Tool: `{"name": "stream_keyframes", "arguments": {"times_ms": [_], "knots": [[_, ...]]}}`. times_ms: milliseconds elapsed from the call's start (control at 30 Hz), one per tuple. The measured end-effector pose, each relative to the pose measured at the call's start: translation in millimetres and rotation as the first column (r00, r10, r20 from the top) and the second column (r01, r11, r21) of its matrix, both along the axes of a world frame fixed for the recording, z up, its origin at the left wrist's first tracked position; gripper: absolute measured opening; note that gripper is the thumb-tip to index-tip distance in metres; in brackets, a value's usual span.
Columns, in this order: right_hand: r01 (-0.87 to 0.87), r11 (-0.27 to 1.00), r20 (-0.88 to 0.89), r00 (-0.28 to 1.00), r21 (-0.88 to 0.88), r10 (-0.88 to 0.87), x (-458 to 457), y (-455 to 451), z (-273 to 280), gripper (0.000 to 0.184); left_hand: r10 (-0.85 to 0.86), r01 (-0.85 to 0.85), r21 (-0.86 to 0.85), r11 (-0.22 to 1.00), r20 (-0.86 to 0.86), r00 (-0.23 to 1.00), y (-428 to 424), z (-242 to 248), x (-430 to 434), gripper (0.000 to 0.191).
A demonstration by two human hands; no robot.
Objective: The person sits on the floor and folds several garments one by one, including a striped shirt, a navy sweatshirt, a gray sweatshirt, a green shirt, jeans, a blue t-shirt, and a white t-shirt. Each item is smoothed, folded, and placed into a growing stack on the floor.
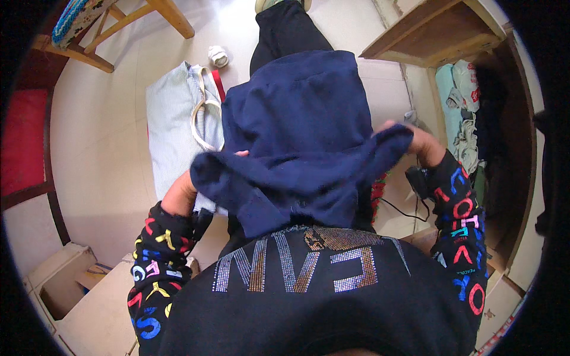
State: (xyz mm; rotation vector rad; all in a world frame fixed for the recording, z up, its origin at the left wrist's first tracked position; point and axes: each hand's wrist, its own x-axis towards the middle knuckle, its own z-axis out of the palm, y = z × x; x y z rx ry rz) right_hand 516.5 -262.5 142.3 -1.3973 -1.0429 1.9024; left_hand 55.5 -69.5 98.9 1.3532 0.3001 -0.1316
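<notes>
A navy blue garment (298, 111) of soft knit cloth lies across my lap and legs, its near part lifted towards my chest. My left hand (182, 191) is at the left end of the raised part, with the cloth draped over most of its fingers; a fingertip shows at the cloth's upper edge. At the right end, my right hand (416, 140) is on a bunched end of the same garment, slightly blurred, its fingers partly behind the cloth. Left of the garment, a striped folded garment (171, 129) with cream trim lies on top of something red.
A crumpled white cloth (218, 56) rests on the floor near a wooden chair (133, 29). On the right, an open wooden cabinet (512, 178) holds folded clothes and a plastic bag (466, 84). A black cord (407, 217) lies on the floor near my right sleeve.
</notes>
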Motion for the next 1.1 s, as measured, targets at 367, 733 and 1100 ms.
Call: {"name": "stream_keyframes", "arguments": {"times_ms": [367,733,1100], "knots": [[0.673,0.737,0.023,0.739,-0.063,-0.673,-37.8,28.4,-12.1,0.052,0.668,-0.809,-0.307,0.502,-0.457,0.588,-3.8,-6.3,46.7,0.068],[0.667,0.744,0.422,0.665,0.037,-0.616,-15.6,-15.6,-69.3,0.048,0.812,-0.699,0.44,0.564,-0.139,0.567,-40.0,-18.6,27.5,0.042],[0.515,0.856,0.334,0.802,0.032,-0.495,-6.3,-24.3,-49.2,0.04,0.676,-0.579,0.35,0.737,-0.409,0.614,-39.9,-17.3,7.3,0.041]]}}
